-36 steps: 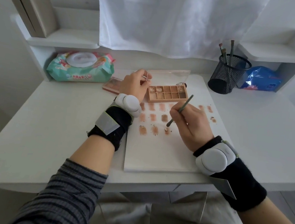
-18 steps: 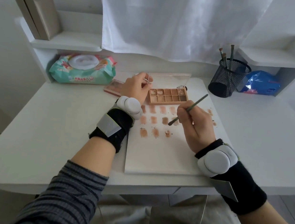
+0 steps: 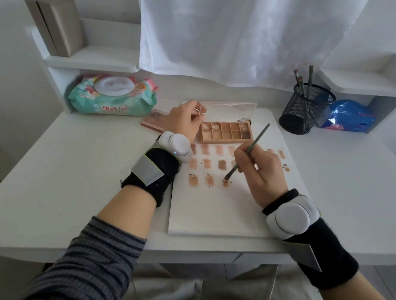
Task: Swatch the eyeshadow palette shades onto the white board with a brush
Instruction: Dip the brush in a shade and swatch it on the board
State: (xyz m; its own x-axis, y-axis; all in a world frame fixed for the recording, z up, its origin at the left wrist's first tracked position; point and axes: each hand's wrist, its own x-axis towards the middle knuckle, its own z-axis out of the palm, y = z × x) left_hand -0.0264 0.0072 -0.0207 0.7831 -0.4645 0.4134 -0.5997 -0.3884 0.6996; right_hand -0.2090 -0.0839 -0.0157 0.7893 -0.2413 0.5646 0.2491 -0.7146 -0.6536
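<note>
Around your work sit a mesh pen cup (image 3: 306, 111) holding spare brushes, a blue bag (image 3: 347, 115) behind it, and a wet-wipes pack (image 3: 111, 95) at the back left; its printed characters are too small to read. The eyeshadow palette (image 3: 226, 133) lies open at the far end of the white board (image 3: 211, 210) on the desk (image 3: 71, 175). Your left hand (image 3: 185, 122) pinches a thin white stick beside the palette. Your right hand (image 3: 261, 171) has its grip clamped on the brush (image 3: 249, 151), tip touching a swatch in the third row.
</note>
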